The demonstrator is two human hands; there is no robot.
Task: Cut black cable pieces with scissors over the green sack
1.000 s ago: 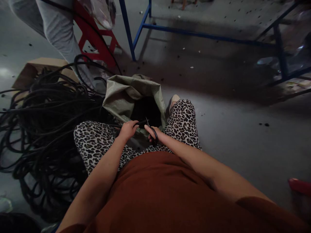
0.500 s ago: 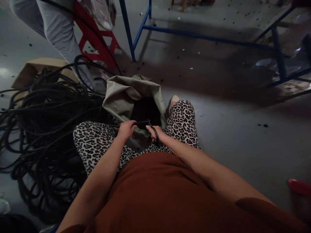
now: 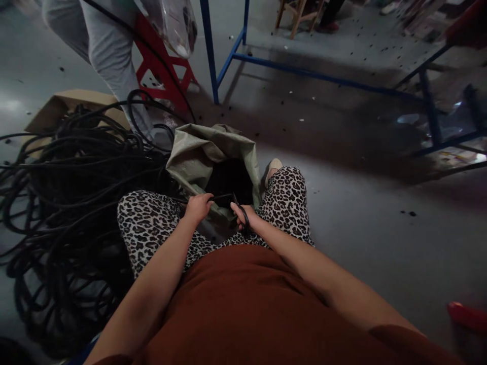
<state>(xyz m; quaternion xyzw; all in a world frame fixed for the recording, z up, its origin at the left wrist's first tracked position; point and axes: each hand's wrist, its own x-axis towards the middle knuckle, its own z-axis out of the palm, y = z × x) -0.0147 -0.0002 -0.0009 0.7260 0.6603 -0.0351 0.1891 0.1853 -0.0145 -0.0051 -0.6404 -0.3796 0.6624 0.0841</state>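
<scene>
My left hand [image 3: 198, 208] is closed around a black rubber cord [image 3: 221, 198], whose end sticks out to the right over a sack. In my right hand [image 3: 245, 215] is a pair of black-handled scissors [image 3: 244, 217], blades pointing up close to the cord's end. Whether the blades touch the cord is too dark to tell. The grey-green sack [image 3: 190, 152] stands with its mouth wide between my knees, its inside dark. To the left lies a large tangled heap of black cord [image 3: 87, 167].
A cardboard box [image 3: 49, 109] sits behind the heap. Beyond it are a person's grey-trousered legs [image 3: 108, 56] and a red stool [image 3: 167, 63]. A blue metal frame [image 3: 281, 71] stands ahead. A wooden stool [image 3: 299, 15] is farther off. Small black bits lie scattered on the floor.
The view has shifted slightly, so the surroundings sit lower and a little to the right. My hands keep nearly the same places, left on the cord and right on the scissors.
</scene>
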